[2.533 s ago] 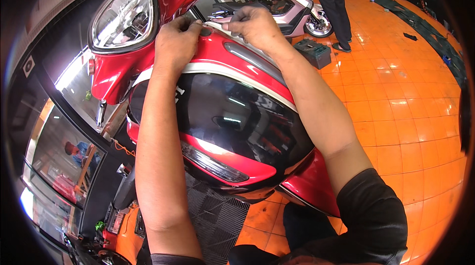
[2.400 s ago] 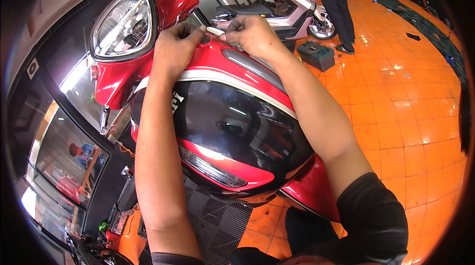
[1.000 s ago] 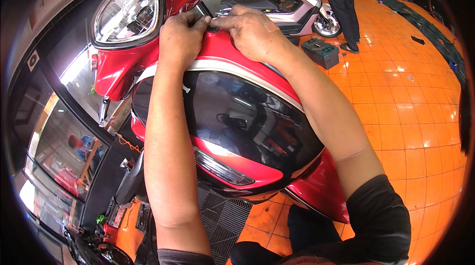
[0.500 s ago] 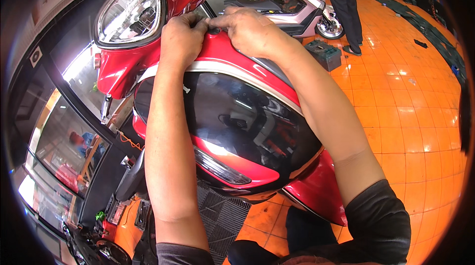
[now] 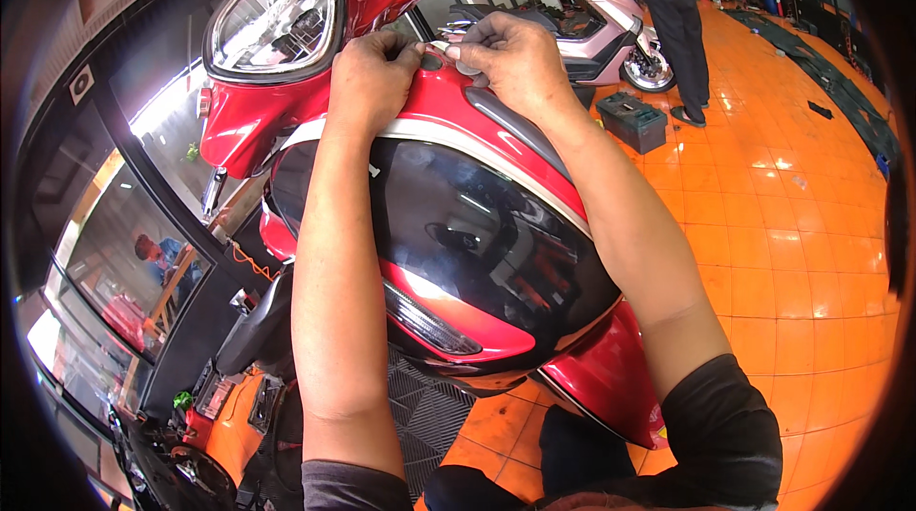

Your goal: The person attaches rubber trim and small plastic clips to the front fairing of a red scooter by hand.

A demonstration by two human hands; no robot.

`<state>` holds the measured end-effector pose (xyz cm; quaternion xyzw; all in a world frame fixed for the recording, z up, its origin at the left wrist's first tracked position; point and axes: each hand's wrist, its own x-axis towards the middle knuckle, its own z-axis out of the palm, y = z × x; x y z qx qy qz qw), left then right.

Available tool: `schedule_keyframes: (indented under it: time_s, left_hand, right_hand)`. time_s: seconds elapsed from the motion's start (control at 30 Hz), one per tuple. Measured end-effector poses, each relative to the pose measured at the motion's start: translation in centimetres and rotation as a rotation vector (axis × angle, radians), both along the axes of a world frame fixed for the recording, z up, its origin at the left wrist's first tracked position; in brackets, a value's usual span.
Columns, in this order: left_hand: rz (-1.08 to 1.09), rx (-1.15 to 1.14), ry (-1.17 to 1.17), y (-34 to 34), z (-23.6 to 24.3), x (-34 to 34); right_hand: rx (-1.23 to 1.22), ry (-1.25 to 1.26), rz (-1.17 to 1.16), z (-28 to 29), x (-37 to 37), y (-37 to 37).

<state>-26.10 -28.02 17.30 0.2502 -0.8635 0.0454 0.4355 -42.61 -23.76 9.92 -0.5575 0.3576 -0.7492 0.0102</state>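
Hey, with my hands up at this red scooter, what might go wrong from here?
Scratching: the left hand and right hand are close to the glossy red panel, so a slip could mark it. Dropping: both hands curl in near the dark round spot; anything small held there, which I can't make out, might fall. Tripping: the dark box on the orange tiled floor stands near another person's feet, so someone may stumble over it.
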Motion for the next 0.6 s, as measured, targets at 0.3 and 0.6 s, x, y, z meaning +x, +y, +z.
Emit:
schedule_keyframes:
  time_s: [0.3, 0.6]
  left_hand:
    - [-0.13, 0.005, 0.108, -0.6, -0.2, -0.2]
    - [-0.269, -0.228, 0.15, 0.9, -1.0, 0.2]
  right_hand:
    - [-0.082, -0.106, 0.051, 0.1, 0.5, 0.6]
    - [-0.222, -0.086, 0.287, -0.2, 0.6, 1.9]
